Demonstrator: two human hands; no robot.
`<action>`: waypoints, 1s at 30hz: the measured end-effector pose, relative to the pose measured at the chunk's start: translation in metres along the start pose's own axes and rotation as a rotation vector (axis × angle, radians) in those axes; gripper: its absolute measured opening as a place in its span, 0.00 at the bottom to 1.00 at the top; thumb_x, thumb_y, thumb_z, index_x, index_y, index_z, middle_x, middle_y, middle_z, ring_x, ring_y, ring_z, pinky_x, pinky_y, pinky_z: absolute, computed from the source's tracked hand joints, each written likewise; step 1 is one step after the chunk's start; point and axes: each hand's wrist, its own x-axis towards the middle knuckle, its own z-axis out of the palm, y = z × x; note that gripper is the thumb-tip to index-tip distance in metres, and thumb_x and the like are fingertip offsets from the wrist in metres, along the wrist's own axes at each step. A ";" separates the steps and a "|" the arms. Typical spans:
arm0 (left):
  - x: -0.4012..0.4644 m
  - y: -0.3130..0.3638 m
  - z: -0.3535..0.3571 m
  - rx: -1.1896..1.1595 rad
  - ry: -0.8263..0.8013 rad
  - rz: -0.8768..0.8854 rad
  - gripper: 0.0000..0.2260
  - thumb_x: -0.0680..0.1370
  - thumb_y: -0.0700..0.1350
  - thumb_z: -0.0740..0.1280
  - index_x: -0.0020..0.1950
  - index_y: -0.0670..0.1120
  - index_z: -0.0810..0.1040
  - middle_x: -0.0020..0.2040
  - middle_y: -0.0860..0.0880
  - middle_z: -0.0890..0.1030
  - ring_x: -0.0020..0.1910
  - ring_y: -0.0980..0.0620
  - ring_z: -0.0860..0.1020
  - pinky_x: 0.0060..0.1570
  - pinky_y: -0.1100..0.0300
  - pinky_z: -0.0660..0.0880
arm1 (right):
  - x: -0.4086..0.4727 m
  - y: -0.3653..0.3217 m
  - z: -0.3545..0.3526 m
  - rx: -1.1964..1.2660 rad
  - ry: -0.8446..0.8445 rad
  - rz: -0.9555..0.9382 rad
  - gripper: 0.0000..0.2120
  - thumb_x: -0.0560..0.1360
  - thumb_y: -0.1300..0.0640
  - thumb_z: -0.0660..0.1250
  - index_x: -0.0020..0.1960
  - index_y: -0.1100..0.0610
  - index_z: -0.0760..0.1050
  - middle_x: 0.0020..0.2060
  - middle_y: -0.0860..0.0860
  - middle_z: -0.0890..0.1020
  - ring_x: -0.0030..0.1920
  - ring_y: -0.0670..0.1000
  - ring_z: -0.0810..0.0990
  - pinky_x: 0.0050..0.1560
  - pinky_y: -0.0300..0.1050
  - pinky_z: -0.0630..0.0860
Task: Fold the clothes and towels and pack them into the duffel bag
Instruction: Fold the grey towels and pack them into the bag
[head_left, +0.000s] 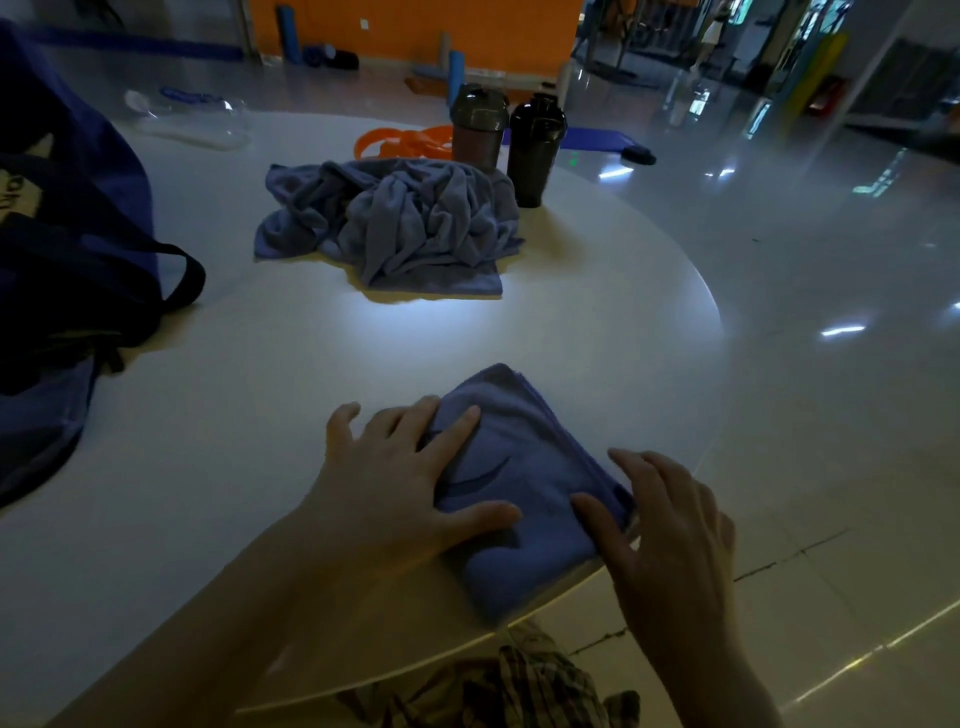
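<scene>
Two hands are laid on one folded blue towel at the near edge of the round white table, a corner of the towel reaching that edge. The left hand is spread wide and flat, its fingers pressed on the towel's left side and its thumb laid across the cloth. The right hand is likewise held wide, fingers straight and fanned, its thumb and fingertips touching the towel's right edge; nothing is gripped by either hand. The towel is thus lodged between the two hands, touched by both. A second blue towel, unfolded and crumpled in a heap, is placed toward the far side of the table, well apart from the hands. A dark blue duffel bag with a black strap is set at the left edge of the table. Two dark shaker bottles are stood upright just behind the crumpled towel, at the far edge. An orange band is seen beyond them. A clear plastic item is placed at the far left edge; its kind cannot be told.
</scene>
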 end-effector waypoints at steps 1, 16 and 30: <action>-0.009 0.000 0.002 0.011 0.054 -0.009 0.50 0.60 0.79 0.28 0.78 0.60 0.49 0.77 0.46 0.57 0.73 0.44 0.62 0.68 0.38 0.48 | 0.007 0.004 0.002 -0.015 -0.008 0.007 0.28 0.74 0.32 0.50 0.63 0.50 0.70 0.58 0.52 0.75 0.57 0.53 0.74 0.53 0.51 0.66; -0.003 0.019 -0.018 -0.093 0.279 0.351 0.25 0.78 0.64 0.51 0.72 0.57 0.67 0.74 0.50 0.66 0.74 0.50 0.61 0.71 0.46 0.56 | 0.002 -0.022 -0.045 0.142 0.000 -0.194 0.23 0.77 0.41 0.55 0.60 0.56 0.76 0.48 0.49 0.81 0.43 0.42 0.75 0.43 0.32 0.67; -0.037 0.017 0.014 -0.150 0.220 -0.131 0.42 0.68 0.71 0.30 0.79 0.53 0.48 0.77 0.53 0.57 0.73 0.53 0.60 0.69 0.54 0.56 | 0.040 -0.026 0.002 0.295 -0.069 -0.205 0.12 0.76 0.63 0.67 0.58 0.57 0.75 0.43 0.45 0.77 0.39 0.35 0.74 0.39 0.27 0.68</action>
